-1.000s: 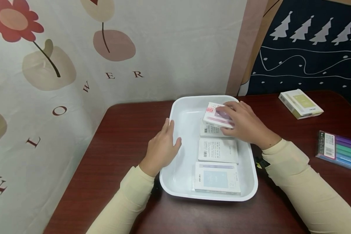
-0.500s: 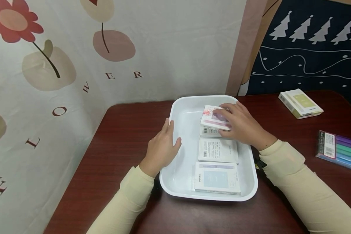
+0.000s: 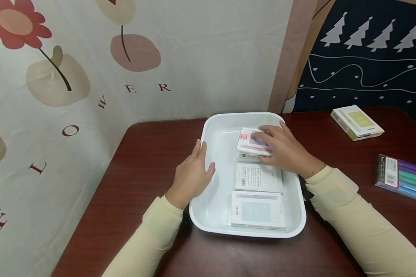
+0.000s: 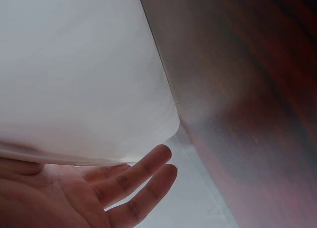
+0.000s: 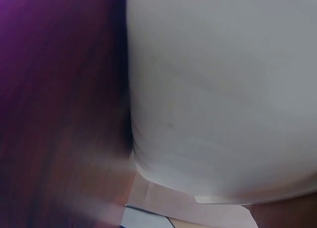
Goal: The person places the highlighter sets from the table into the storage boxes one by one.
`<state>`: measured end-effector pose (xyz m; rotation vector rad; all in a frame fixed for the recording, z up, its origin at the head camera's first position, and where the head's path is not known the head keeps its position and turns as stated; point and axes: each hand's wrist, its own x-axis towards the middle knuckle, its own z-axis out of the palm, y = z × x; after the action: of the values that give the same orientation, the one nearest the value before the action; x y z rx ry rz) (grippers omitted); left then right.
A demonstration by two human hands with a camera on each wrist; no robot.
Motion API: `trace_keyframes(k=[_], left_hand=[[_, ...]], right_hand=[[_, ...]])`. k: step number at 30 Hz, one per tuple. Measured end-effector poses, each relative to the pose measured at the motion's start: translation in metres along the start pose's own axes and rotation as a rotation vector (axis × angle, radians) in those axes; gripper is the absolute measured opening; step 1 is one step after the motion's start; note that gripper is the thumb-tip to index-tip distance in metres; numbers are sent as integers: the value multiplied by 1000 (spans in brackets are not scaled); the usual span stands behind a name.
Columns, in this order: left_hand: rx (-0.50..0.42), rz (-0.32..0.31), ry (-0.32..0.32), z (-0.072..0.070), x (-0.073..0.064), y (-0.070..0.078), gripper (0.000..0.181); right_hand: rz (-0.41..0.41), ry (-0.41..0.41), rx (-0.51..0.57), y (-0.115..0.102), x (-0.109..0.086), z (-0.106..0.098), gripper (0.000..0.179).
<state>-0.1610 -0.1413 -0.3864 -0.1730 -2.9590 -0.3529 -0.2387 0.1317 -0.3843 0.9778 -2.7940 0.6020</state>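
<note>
In the head view my right hand (image 3: 286, 149) holds a small white box with a pink-purple panel and a red label (image 3: 248, 143) by its right side. That box lies over a white box with a barcode (image 3: 245, 157), mostly covered, at the far end of a white tray (image 3: 216, 207). Nearer me in the tray are a white box with printed text (image 3: 258, 177) and one with a pale blue panel (image 3: 256, 211). My left hand (image 3: 190, 177) rests at the tray's left rim, fingers extended. The left wrist view shows its fingers (image 4: 148, 181) beside the tray's outer wall (image 4: 99, 79).
On the dark red table (image 3: 142, 161), right of the tray, lie a white box with a yellow-green panel (image 3: 358, 122) and a clear pack of purple, green and blue items (image 3: 407, 177). A flower-print cloth (image 3: 208, 57) and a dark tree-print cloth (image 3: 364, 73) hang behind.
My right hand has moved slightly left and toward me with the pink-purple box, which now covers more of the barcode box beneath it. The left hand has stayed in place.
</note>
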Motion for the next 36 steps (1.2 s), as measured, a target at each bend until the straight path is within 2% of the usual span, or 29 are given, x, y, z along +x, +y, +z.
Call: trace_keyframes(k=[15,23,36], left_hand=[[-3,0,-8,-1,1,0,67],[-11,-7,-11,-2,0,0,67],[-13,-12,-15,-1,0,0,67]], right_hand=[[50,-85,14,0,0,2,67],[38,-102,-23,-1,1,3,68],[64,-142,-37,-3,0,0,66]])
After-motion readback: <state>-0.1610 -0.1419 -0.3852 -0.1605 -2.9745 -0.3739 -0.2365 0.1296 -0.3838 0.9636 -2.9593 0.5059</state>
